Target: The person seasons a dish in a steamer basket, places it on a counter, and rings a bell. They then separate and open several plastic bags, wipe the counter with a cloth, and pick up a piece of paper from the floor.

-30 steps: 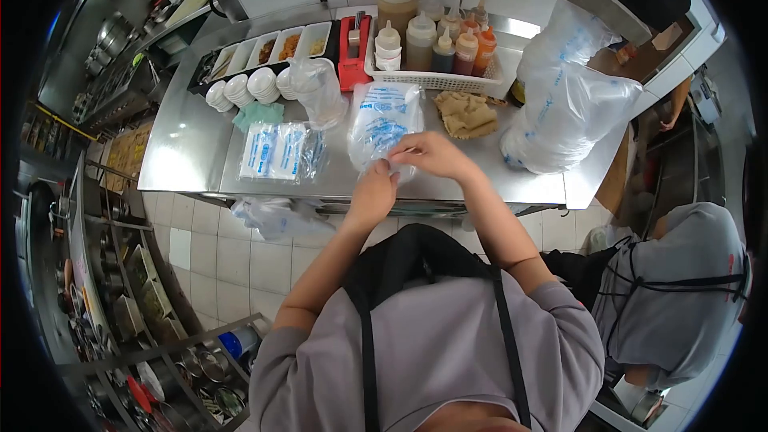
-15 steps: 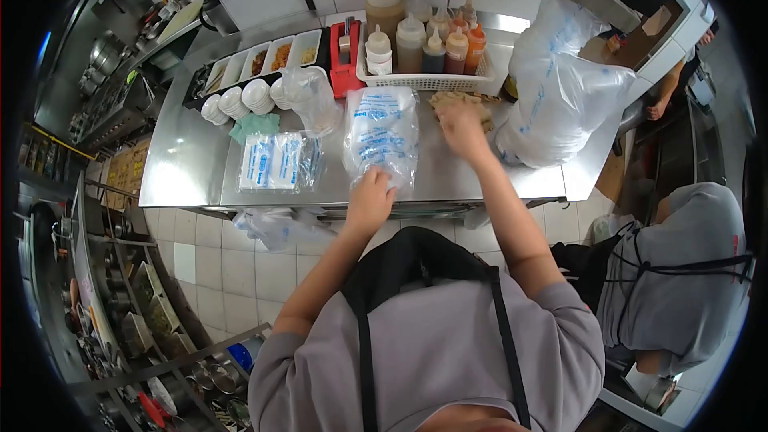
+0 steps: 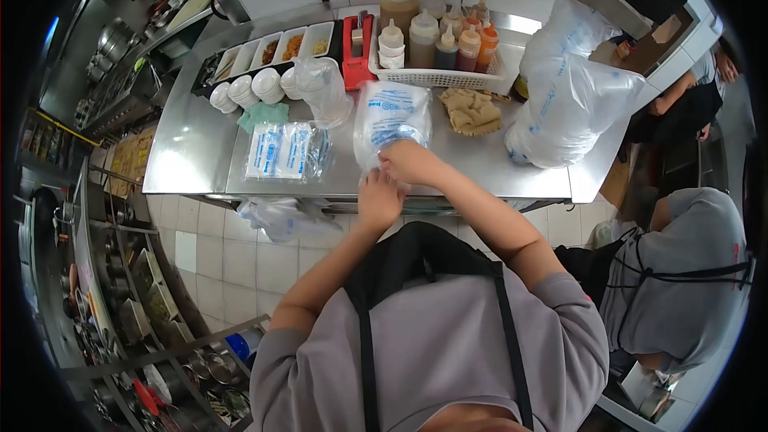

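Observation:
A stack of clear plastic bags with blue print (image 3: 392, 116) lies on the steel counter (image 3: 192, 148) in front of me. My left hand (image 3: 381, 198) is at the stack's near end by the counter edge, its fingers closed on the plastic. Right beside it, my right hand (image 3: 410, 163) pinches the same near end from above. A flatter printed pack (image 3: 280, 150) lies to the left. To the right of the stack sits a crumpled brown cloth (image 3: 470, 110).
Behind the stack are a red tape dispenser (image 3: 357, 52) and a white basket (image 3: 436, 78) of sauce bottles. Small white cups (image 3: 267, 85) stand at the left, full plastic bags (image 3: 564, 104) at the right. A co-worker (image 3: 680, 280) is at the right; another person (image 3: 696, 96) stands farther back.
My right hand has left the brown cloth and come across to the near end of the bag stack, next to my left hand. The view has shifted slightly.

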A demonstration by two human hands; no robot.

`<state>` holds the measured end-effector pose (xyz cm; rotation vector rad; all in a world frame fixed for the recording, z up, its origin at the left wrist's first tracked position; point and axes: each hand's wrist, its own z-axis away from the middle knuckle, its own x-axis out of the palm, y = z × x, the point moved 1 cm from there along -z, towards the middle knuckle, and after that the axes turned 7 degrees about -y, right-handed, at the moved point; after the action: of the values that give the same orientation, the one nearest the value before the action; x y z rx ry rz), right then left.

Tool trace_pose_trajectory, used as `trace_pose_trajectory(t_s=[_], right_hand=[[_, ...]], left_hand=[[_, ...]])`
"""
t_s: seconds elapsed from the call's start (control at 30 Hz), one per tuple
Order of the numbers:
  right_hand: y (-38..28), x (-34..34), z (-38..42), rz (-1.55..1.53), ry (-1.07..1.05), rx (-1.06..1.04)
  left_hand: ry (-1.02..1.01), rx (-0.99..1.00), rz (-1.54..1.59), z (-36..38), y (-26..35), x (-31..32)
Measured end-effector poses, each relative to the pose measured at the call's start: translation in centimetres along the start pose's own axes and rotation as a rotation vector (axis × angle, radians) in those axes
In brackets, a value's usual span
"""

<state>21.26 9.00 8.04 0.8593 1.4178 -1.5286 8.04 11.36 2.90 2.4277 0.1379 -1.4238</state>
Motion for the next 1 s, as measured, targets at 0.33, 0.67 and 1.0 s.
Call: trace_pose_trajectory(t_s=[0.33, 0.67, 1.0], right_hand=[[2.8, -9.0, 7.5, -2.052, 0.839, -0.208], [2.6, -7.8, 11.0, -2.231, 0.707, -0.381], [-2.4, -11.9, 17.0, -0.487, 1.229, -0.186]], left_hand=[[-0.286, -0.064, 0.032, -0.2, -4.5, -0.1], [0.37, 0.259, 0.28, -11.0, 6.1, -14.1], [-0.321, -0.058, 1.196, -14.4, 7.5, -11.7]])
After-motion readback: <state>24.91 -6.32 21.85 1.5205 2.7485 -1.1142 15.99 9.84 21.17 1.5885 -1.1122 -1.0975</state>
